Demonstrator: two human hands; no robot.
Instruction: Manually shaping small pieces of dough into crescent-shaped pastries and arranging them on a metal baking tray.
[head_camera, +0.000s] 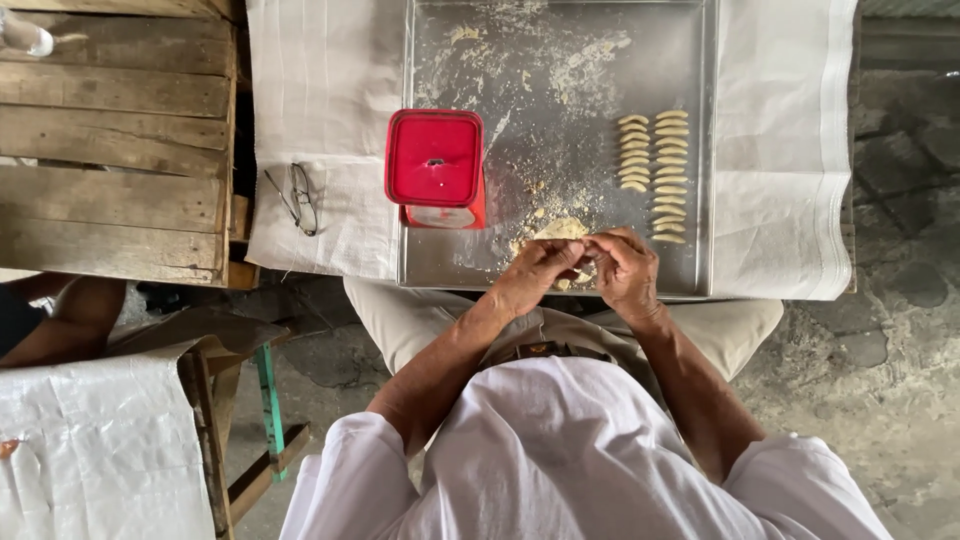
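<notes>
A dull, flour-dusted metal tray (460, 270) lies on coarse woven white cloth (320, 120) beside a glossy red plastic container (434, 160).

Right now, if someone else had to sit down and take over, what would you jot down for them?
Left hand and right hand meet at the near edge of the metal tray, pinching a small dough piece between them. Dough lump lies just beyond the fingers. Done: two rows of shaped pieces on the tray's right. Red container stands on the left. Left: the piece in hand and the lump.
</notes>
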